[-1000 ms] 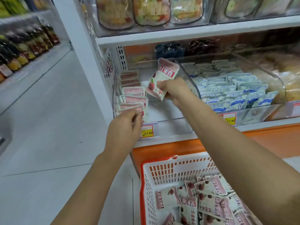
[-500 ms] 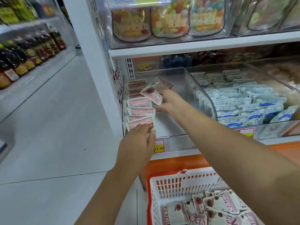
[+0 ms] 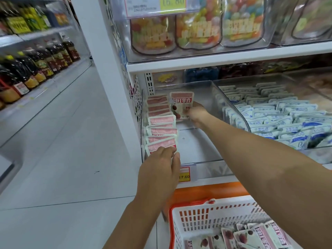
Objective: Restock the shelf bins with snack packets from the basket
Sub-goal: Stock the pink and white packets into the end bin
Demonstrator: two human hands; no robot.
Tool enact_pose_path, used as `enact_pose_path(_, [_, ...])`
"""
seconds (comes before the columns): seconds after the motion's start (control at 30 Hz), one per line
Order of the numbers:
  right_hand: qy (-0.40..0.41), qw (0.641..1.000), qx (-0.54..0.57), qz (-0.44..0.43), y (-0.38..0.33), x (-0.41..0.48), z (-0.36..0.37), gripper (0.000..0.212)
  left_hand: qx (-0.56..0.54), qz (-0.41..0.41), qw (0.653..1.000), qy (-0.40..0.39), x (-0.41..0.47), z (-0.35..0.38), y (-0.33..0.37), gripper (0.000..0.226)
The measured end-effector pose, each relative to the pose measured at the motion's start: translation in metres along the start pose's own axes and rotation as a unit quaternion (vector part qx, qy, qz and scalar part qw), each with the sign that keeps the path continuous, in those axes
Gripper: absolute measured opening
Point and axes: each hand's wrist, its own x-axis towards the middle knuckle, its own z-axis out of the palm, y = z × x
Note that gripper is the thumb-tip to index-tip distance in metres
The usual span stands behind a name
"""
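Note:
A clear shelf bin (image 3: 212, 159) holds a row of pink-and-white snack packets (image 3: 161, 130) standing along its left side. My right hand (image 3: 196, 113) grips one such packet (image 3: 181, 105) upright, deep in the bin beside the row. At the front of the row, my left hand (image 3: 159, 169) has its fingertips on the front packets. Below, the orange-rimmed white basket (image 3: 197, 216) holds several more of the same packets (image 3: 251, 236).
The bin to the right is full of blue-and-white packets (image 3: 280, 115). Jars of coloured sweets (image 3: 197, 29) fill the shelf above. A yellow price tag (image 3: 184, 175) hangs on the shelf edge. Bottles (image 3: 36, 67) line shelves across the grey-floored aisle on the left.
My right hand has carried its packet from above the bin down and back into it, turning the packet upright. My left hand stays at the front of the row. The view has tilted up.

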Motion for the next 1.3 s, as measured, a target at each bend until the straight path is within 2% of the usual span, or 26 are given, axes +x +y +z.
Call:
enact_pose_path(0.1, [0.041,0.992,-0.119,0.006,-0.004,0.0,0.003,0.026,0.002,0.0,1.0,-0.002,0.0,-0.003,0.002,0.049])
enact_pose_path(0.2, [0.085,0.965,-0.246,0.013,-0.006,-0.007,0.004,0.036,0.012,0.0,1.0,-0.014,0.001,-0.004,0.003,0.052])
enact_pose_path(0.33, [0.071,0.955,-0.286,0.019,-0.02,-0.029,-0.003,0.056,0.013,-0.006,1.0,-0.016,0.001,-0.003,0.004,0.044])
enact_pose_path(0.4, [0.06,0.968,-0.244,0.012,-0.034,-0.041,-0.008,0.047,0.013,-0.012,1.0,-0.015,0.001,-0.002,0.003,0.039])
enact_pose_path(0.5, [0.034,0.971,-0.208,-0.111,-0.054,-0.075,-0.007,0.014,0.003,-0.022,1.0,0.001,0.0,-0.001,0.004,0.034])
enact_pose_path(0.57, [0.006,0.947,-0.222,-0.232,-0.061,-0.099,-0.005,0.014,0.016,-0.018,1.0,0.011,-0.001,0.001,0.003,0.038])
enact_pose_path(0.63, [-0.048,0.923,-0.243,-0.295,-0.063,-0.117,-0.002,0.02,0.023,-0.009,1.0,0.011,-0.002,0.002,0.003,0.046])
enact_pose_path(0.77, [-0.06,0.91,-0.289,-0.292,-0.062,-0.114,0.005,0.026,0.023,0.001,1.0,0.006,-0.004,0.001,0.002,0.052])
enact_pose_path(0.97, [-0.096,0.925,-0.259,-0.263,-0.069,-0.108,0.012,0.017,0.036,0.014,0.999,0.012,-0.007,0.002,-0.001,0.055])
enact_pose_path(1.17, [-0.145,0.917,-0.294,-0.226,-0.078,-0.105,0.019,0.019,0.055,0.009,0.997,-0.045,-0.006,-0.001,0.003,0.063])
enact_pose_path(1.3, [-0.141,0.91,-0.32,-0.222,-0.08,-0.107,0.017,0.026,0.067,-0.003,0.995,-0.075,-0.007,-0.004,0.005,0.064])
